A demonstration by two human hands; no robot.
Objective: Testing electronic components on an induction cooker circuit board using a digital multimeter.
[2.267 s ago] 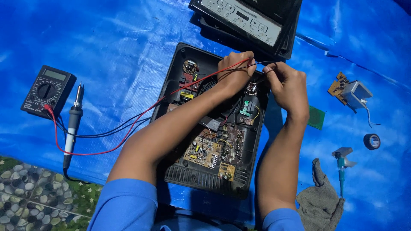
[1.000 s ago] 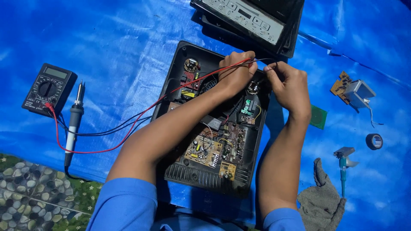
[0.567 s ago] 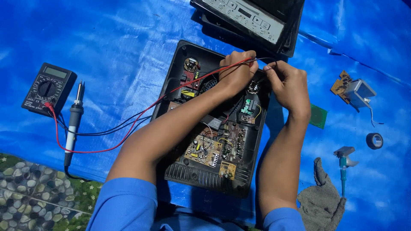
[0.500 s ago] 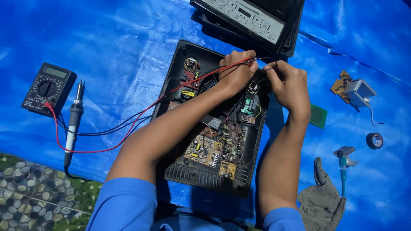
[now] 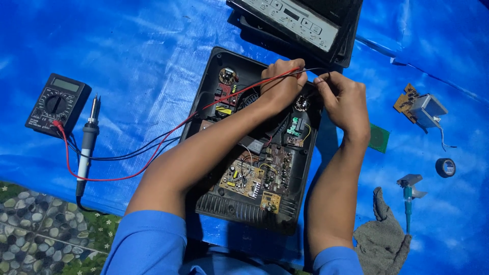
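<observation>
An opened black appliance base [image 5: 214,76] lies on a blue tarp, its circuit boards [image 5: 257,173] exposed. My left hand [image 5: 281,84] is closed around the red test lead [image 5: 168,137] and holds it near the base's far right corner. My right hand [image 5: 342,97] pinches the black lead's tip right beside it, the fingertips of both hands almost touching. Both leads run left across the tarp to a black multimeter [image 5: 56,104].
A soldering iron [image 5: 86,145] lies beside the multimeter. The appliance's top panel with buttons [image 5: 295,20] rests at the far edge. To the right lie a small board with a metal part [image 5: 420,107], a green board [image 5: 379,137], a tape roll [image 5: 445,167], a desoldering pump [image 5: 407,196] and a grey rag [image 5: 382,239].
Both hands stay at the same corner of the base with only tiny finger shifts. Nothing else has moved.
</observation>
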